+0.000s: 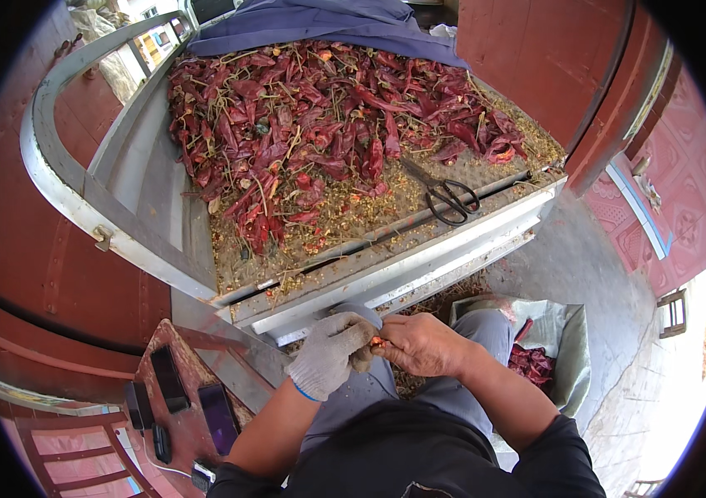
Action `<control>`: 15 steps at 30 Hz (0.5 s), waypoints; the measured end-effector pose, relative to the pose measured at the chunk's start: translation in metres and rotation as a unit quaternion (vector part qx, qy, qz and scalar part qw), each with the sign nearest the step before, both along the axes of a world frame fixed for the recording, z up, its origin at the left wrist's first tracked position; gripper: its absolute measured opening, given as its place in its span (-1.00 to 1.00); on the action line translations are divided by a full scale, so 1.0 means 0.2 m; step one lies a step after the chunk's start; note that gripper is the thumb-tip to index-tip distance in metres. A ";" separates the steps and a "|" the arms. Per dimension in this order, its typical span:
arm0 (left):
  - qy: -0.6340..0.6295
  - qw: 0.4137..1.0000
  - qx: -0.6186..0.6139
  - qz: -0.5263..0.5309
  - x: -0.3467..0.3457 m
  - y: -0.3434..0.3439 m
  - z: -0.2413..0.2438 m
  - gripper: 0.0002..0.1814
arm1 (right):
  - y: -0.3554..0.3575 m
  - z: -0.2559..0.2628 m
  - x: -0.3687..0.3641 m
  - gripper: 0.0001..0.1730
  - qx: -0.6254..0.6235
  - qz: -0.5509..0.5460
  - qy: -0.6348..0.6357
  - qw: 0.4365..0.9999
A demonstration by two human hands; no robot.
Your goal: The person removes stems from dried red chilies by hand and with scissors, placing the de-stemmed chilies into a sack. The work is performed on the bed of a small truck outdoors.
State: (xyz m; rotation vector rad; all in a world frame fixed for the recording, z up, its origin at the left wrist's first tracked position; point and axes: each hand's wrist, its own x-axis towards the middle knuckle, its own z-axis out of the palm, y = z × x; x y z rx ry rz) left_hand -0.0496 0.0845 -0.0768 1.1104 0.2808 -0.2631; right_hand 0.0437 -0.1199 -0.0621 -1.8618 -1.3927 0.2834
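My left hand (335, 348), in a grey knitted work glove with a blue cuff edge, meets my bare right hand (424, 344) above my lap. Between their fingertips is a small orange-red piece of chili pepper (379, 342), mostly hidden by the fingers. Beyond them, a large heap of dried red chili peppers (303, 118) with stems lies on the truck bed, among scattered yellow seeds. Black-handled scissors (446, 196) lie near the bed's rear edge, blades pointing towards the heap.
A blue-purple cloth (322, 25) covers the heap's far side. Right of my legs, an open woven sack (568, 348) holds red peppers (530, 364). At left are the metal side rail (135, 249) and a worn wooden stool (191, 364) bearing phones and small devices.
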 end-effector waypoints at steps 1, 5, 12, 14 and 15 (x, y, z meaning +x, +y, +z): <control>-0.015 0.998 -0.047 0.028 0.00 0.00 -0.05 -0.77 | 0.00 -0.01 0.00 -0.72 0.028 -0.001 0.016 0.999; -0.067 0.986 0.142 0.045 0.05 -0.01 -0.12 -0.66 | -0.04 -0.03 -0.07 -0.68 0.131 -0.133 0.289 0.939; -0.182 0.793 0.574 -0.087 0.00 -0.23 0.00 -0.50 | 0.05 -0.11 -0.10 -0.61 0.269 -0.285 0.545 0.742; -0.185 0.808 0.559 -0.030 -0.01 -0.28 -0.03 -0.57 | 0.08 -0.11 -0.11 -0.61 0.290 -0.289 0.577 0.707; -0.185 0.803 0.566 -0.024 0.01 -0.29 -0.04 -0.60 | 0.08 -0.13 -0.12 -0.61 0.308 -0.284 0.600 0.682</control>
